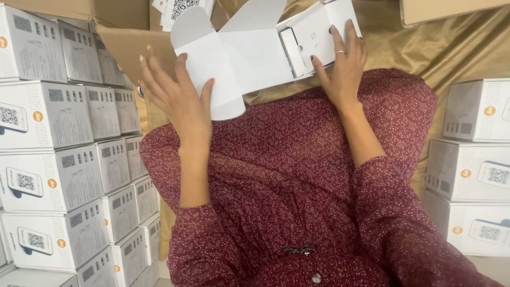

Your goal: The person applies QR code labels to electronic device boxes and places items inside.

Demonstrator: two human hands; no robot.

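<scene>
The person holds a white, partly unfolded cardboard carton (249,56) above the lap, in front of a dark red, small-patterned dress (297,175).

Left hand (178,98): positioned at the carton's lower left flap. The fingers are spread apart; the thumb lies on the flap's face and the remaining fingers stand clear beside its left edge. The flap is not gripped closed.

Right hand (342,61): positioned at the carton's right end, where the box body is already formed. The fingers lie flat and apart across the upper panel, pressing on it. A ring shows on one finger.

Carton state: the left flaps are open and flat; a rounded tuck flap points away from the person.

Surroundings, relative to the carton: a stack of closed white printed boxes (69,159) stands to its left, several rows high. A smaller stack of similar white boxes (470,170) stands to its lower right. Tan fabric (435,42) lies beyond and beneath the carton.
</scene>
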